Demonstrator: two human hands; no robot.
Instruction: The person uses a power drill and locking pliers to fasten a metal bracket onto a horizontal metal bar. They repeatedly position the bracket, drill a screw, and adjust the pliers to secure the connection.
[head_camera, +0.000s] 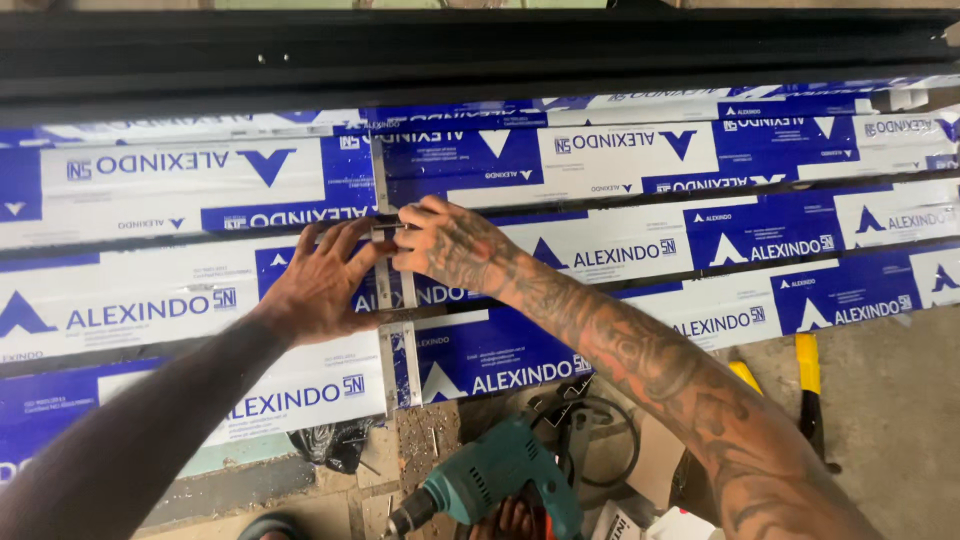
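Two hands are pressed against a thin metal strip (396, 300) that is laid across several wrapped blue-and-white profiles (640, 240), its long axis running toward and away from the person. The left hand (318, 283) lies flat, fingers spread, just left of it; the right hand (445, 247) is curled over its upper part, fingertips pinching it.

Both arms reach forward and meet near the middle of the view. The left hand (318, 282) lies flat, palm down, fingers spread and pointing up and right — its forearm in a dark sleeve. The right hand (445, 245) — bare, its forearm tattooed — is curled, knuckles up, fingertips just beside those of the left.
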